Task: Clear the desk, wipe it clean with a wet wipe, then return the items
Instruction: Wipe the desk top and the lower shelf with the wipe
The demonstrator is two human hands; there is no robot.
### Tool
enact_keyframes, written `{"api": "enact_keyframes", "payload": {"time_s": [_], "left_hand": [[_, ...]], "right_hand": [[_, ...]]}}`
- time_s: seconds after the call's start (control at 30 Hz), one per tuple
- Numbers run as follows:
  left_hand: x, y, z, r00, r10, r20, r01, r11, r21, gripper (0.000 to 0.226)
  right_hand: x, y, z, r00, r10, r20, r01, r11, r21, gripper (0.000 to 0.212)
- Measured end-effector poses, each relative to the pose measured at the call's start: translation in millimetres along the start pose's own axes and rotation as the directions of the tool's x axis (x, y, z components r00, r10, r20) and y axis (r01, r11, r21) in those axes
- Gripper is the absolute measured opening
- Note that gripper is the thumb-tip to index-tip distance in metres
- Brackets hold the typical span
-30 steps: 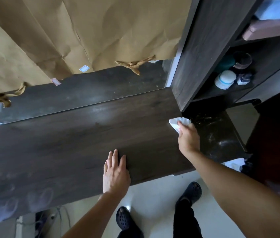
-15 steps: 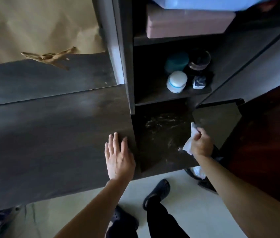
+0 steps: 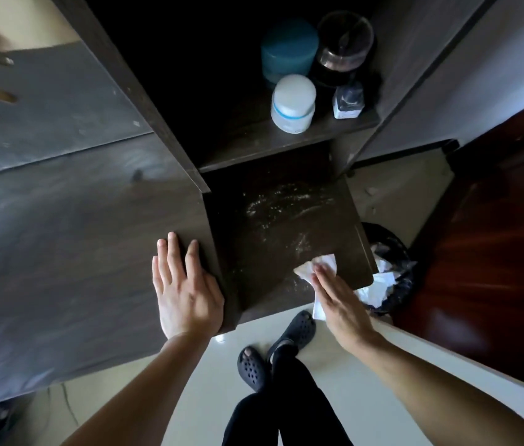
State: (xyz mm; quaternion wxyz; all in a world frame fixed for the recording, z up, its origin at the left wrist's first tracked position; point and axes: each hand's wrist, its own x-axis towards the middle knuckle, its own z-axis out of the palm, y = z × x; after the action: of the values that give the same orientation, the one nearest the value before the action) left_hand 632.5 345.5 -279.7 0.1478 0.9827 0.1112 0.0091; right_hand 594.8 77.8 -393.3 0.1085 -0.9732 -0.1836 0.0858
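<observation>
The dark wooden desk [image 3: 61, 236] fills the left half of the view. My left hand [image 3: 183, 288] lies flat on its right front corner with straight fingers. To the right sits a lower dark shelf surface [image 3: 273, 233] streaked with white dust. My right hand [image 3: 338, 300] presses a white wet wipe [image 3: 318, 267] flat onto the front right part of that surface, fingers straight. Part of the wipe hangs over the front edge under my palm.
A shelf above holds a white jar [image 3: 293, 104], a teal jar [image 3: 288, 49], a clear round container [image 3: 344, 43] and a small bottle [image 3: 349, 99]. A black-lined waste bin [image 3: 389, 272] with crumpled tissue stands right of the low surface. A dark red door [image 3: 495, 252] is farther right.
The view swung right from the desk to the low shelf surface. My right hand went from pinching the raised wipe to pressing it flat on the dusty surface. My left hand stays on the desk corner.
</observation>
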Motion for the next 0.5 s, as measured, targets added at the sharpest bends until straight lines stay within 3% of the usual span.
{"api": "enact_keyframes", "payload": {"time_s": [0.07, 0.13, 0.2, 0.27, 0.33, 0.4, 0.5], "left_hand": [[-1, 0, 0, 1.0, -0.004, -0.006, 0.004, 1.0, 0.0, 0.052], [0, 0, 1, 1.0, 0.011, -0.019, -0.011, 1.0, 0.007, 0.053], [1, -2, 5, 0.999, 0.023, -0.03, -0.022, 1.0, 0.021, 0.054], [1, -5, 8, 0.999, 0.026, -0.031, -0.025, 0.999, 0.032, 0.056], [0, -7, 9, 0.999, 0.024, -0.023, -0.024, 0.999, 0.039, 0.057], [-1, -8, 9, 0.999, 0.027, -0.023, -0.027, 0.999, 0.032, 0.057], [-1, -7, 9, 0.999, 0.041, -0.032, -0.04, 0.999, 0.021, 0.055]], "right_hand": [[1, 21, -5, 0.998, -0.055, -0.005, 0.054, 0.996, -0.064, 0.055], [15, 51, -13, 0.988, 0.141, -0.062, -0.147, 0.983, -0.112, 0.053], [34, 64, -19, 0.932, 0.36, -0.05, -0.363, 0.925, -0.115, 0.059], [49, 42, -13, 0.898, 0.434, -0.074, -0.438, 0.898, -0.052, 0.062], [48, 1, 3, 0.931, 0.356, -0.08, -0.357, 0.934, 0.001, 0.063], [31, -34, 19, 0.99, 0.136, -0.031, -0.135, 0.99, 0.037, 0.061], [18, -16, 12, 0.996, -0.093, 0.013, 0.093, 0.996, -0.001, 0.064]]}}
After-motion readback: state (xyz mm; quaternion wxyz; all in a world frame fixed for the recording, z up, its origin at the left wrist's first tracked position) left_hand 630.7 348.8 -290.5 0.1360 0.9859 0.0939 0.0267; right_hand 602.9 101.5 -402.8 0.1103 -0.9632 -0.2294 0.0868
